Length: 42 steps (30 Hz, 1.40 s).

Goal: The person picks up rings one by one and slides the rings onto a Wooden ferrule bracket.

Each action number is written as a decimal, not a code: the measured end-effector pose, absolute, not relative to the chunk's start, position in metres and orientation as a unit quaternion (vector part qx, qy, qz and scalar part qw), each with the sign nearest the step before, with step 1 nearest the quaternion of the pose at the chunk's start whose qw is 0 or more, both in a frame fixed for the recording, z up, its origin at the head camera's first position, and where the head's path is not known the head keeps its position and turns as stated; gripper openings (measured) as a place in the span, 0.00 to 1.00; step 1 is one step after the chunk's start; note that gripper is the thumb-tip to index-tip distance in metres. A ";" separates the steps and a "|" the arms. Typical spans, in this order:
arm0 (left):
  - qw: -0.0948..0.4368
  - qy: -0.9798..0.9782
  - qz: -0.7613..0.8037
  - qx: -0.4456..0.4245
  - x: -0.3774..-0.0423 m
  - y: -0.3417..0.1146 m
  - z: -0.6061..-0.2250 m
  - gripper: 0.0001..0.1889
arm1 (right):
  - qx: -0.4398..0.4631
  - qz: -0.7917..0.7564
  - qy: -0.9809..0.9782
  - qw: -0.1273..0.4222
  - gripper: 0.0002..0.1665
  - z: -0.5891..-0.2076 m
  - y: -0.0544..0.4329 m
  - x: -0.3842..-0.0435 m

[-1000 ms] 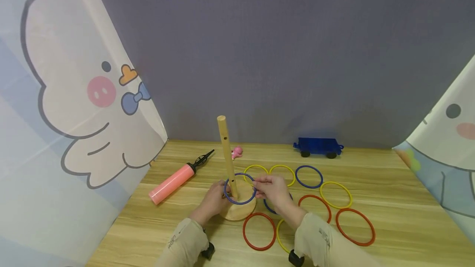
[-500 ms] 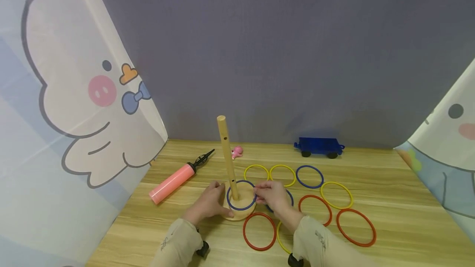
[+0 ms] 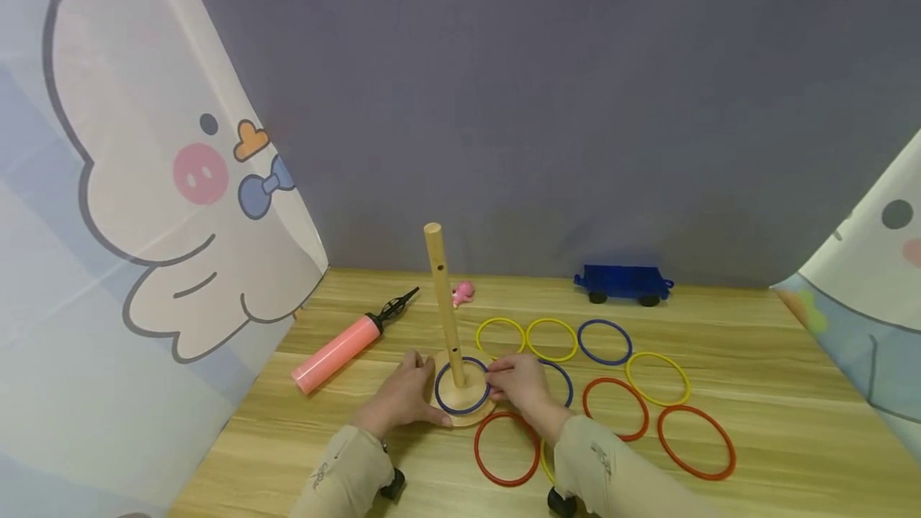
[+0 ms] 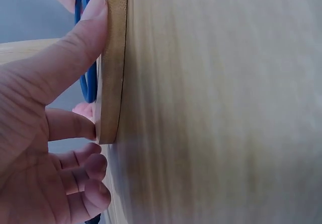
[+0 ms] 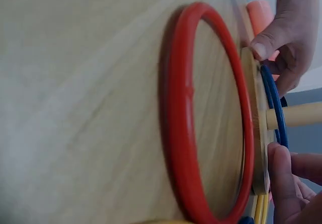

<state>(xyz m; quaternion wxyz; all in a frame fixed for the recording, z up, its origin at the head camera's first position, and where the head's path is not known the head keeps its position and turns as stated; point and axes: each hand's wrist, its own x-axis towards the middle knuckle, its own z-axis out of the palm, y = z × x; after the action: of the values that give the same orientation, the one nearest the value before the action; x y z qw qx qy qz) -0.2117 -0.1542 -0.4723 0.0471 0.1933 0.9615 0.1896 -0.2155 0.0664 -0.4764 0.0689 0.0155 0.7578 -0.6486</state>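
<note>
A wooden peg stand point(image 3: 442, 294) rises upright from its round base point(image 3: 471, 419). My left hand point(image 3: 404, 396) holds the left rim of that base, thumb on the front side and forefinger toward the back. Around the peg's foot, close over the base, is a blue ring point(image 3: 463, 412). My right hand point(image 3: 524, 384) pinches its right side between thumb and fingers. In the right wrist view the blue ring point(image 5: 278, 108) is tilted slightly, its pinched end raised a little from the wood. A red ring point(image 5: 182, 118) lies on the table just in front of the base.
Several yellow, red and blue rings lie right of the stand, among them a yellow ring point(image 3: 658, 378) and a red ring point(image 3: 696, 442). A pink hand pump point(image 3: 338, 354) lies left, a small pink toy point(image 3: 464, 292) behind, and a blue toy wagon point(image 3: 623, 283) at the back.
The blue ring has come down the peg in my right hand to just above the base. My left hand has shifted its thumb to the front of the base rim.
</note>
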 end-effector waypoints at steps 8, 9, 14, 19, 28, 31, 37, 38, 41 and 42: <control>0.049 0.963 0.178 0.195 -0.211 -0.153 -0.472 0.59 | 0.016 -0.588 0.807 0.046 0.03 -0.479 0.059 -0.218; 0.049 0.963 0.177 0.195 -0.211 -0.153 -0.472 0.59 | 0.018 -0.583 0.811 0.042 0.04 -0.479 0.058 -0.219; 0.048 0.963 0.178 0.194 -0.212 -0.153 -0.472 0.58 | 0.015 -0.570 0.821 0.034 0.05 -0.479 0.061 -0.220; 0.052 0.961 0.188 0.194 -0.211 -0.152 -0.471 0.58 | 0.007 -0.583 0.811 0.048 0.03 -0.475 0.070 -0.215; 0.059 0.962 0.192 0.184 -0.208 -0.154 -0.468 0.59 | -0.056 -0.527 0.845 0.071 0.03 -0.462 0.090 -0.194; 0.062 0.962 0.192 0.182 -0.208 -0.154 -0.467 0.60 | -0.088 -0.494 0.863 0.059 0.05 -0.462 0.098 -0.188; 0.070 0.962 0.193 0.181 -0.209 -0.154 -0.468 0.59 | -0.110 -0.440 0.890 0.043 0.11 -0.466 0.113 -0.178; 0.071 0.962 0.194 0.179 -0.209 -0.154 -0.468 0.59 | -0.112 -0.429 0.896 0.041 0.11 -0.466 0.114 -0.176; 0.073 0.962 0.194 0.177 -0.210 -0.155 -0.469 0.59 | -0.119 -0.386 0.914 0.022 0.13 -0.466 0.117 -0.172; 0.073 0.962 0.193 0.177 -0.210 -0.156 -0.470 0.60 | -0.122 -0.369 0.921 0.014 0.14 -0.467 0.117 -0.171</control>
<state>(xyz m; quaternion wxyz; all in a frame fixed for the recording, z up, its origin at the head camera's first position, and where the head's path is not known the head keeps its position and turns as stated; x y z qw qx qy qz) -0.2100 -0.1556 -0.4703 0.0729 0.1771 0.9623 0.1933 -0.1708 0.1173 -0.4665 0.0139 -0.1222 0.9212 -0.3692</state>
